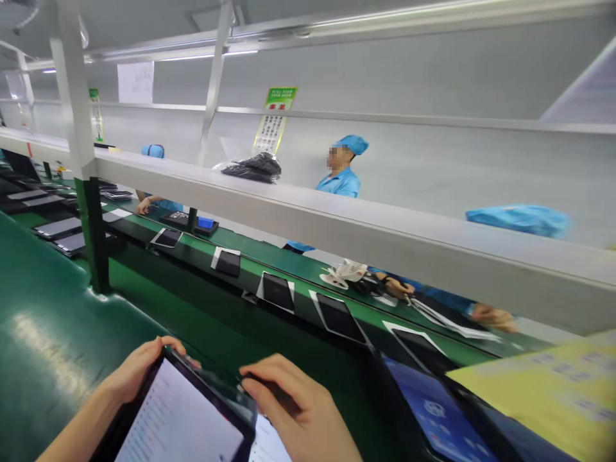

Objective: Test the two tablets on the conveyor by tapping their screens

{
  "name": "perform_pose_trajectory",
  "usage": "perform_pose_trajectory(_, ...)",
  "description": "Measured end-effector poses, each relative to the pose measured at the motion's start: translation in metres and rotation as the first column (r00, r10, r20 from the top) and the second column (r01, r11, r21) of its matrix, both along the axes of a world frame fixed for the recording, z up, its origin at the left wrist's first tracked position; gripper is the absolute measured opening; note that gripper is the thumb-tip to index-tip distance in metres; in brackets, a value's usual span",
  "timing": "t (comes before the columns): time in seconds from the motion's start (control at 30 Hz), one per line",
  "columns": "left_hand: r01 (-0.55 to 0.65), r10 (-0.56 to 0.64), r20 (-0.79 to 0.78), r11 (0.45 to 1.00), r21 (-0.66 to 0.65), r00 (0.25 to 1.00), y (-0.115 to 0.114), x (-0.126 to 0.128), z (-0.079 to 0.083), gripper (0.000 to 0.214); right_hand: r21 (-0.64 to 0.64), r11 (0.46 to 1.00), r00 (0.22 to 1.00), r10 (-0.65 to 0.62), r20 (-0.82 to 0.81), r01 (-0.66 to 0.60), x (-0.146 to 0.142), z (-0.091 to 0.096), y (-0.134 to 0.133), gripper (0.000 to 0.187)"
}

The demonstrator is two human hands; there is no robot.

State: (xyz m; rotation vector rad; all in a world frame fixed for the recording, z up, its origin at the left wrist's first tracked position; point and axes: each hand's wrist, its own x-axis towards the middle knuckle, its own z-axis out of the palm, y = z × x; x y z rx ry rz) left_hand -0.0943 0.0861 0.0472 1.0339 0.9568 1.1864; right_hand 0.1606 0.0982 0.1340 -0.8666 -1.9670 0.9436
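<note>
I hold a tablet (185, 417) in both hands at the bottom of the view, its screen lit white with lines of small text too blurred to read. My left hand (132, 372) wraps the upper left edge, fingers curled over the rim. My right hand (293, 404) closes on the upper right corner, fingers bent down onto the dark bezel. The tablet sits tilted above the green work surface (52, 321), just in front of me. Beyond it runs a conveyor belt (298, 273) with a row of dark tablets (276, 292) lying flat, spaced apart. A grey beam (337, 228) crosses the view above the belt. Across the line stands a person in a blue cap and smock (344, 173); another worker's hands (397, 287) rest near the belt.
</note>
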Motion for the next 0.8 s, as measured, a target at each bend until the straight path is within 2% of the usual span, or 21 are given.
perform_pose_trajectory(0.07, 0.036, -0.036, 0.038, 0.999, 0.016, 0.999, -0.016, 0.005, 0.009, 0.066, 0.052, 0.997, 0.998, 0.060, 0.014, -0.061, -0.027, 0.006, 0.002, 0.021)
perform_pose_trajectory(0.13, 0.038, -0.039, 0.031, 0.998, 0.048, 0.999, -0.027, 0.008, 0.015, 0.061, 0.057, 0.992, 0.993, 0.108, 0.046, -0.111, -0.043, 0.004, 0.001, 0.019)
perform_pose_trajectory(0.27, 0.043, -0.042, -0.009, 0.994, 0.105, 0.999, -0.034, 0.010, 0.019, 0.053, 0.049, 0.990, 0.984, 0.122, 0.131, -0.130, -0.048, -0.007, -0.006, 0.018)
perform_pose_trajectory(0.57, 0.018, -0.018, 0.003, 0.997, 0.079, 1.000, -0.030, 0.010, 0.019, 0.049, 0.068, 0.993, 0.974, 0.077, 0.211, -0.093, -0.043, -0.009, -0.006, 0.021)
perform_pose_trajectory(0.73, -0.097, 0.097, 0.026, 0.995, -0.005, 0.995, -0.020, 0.011, 0.008, 0.052, 0.083, 0.991, 0.938, 0.069, 0.340, -0.103, -0.056, -0.010, 0.005, 0.025)
perform_pose_trajectory(0.8, -0.163, 0.164, 0.017, 0.986, -0.048, 0.986, -0.012, 0.008, 0.003, 0.058, 0.022, 0.996, 0.906, 0.072, 0.417, -0.090, -0.059, -0.011, 0.021, 0.024)
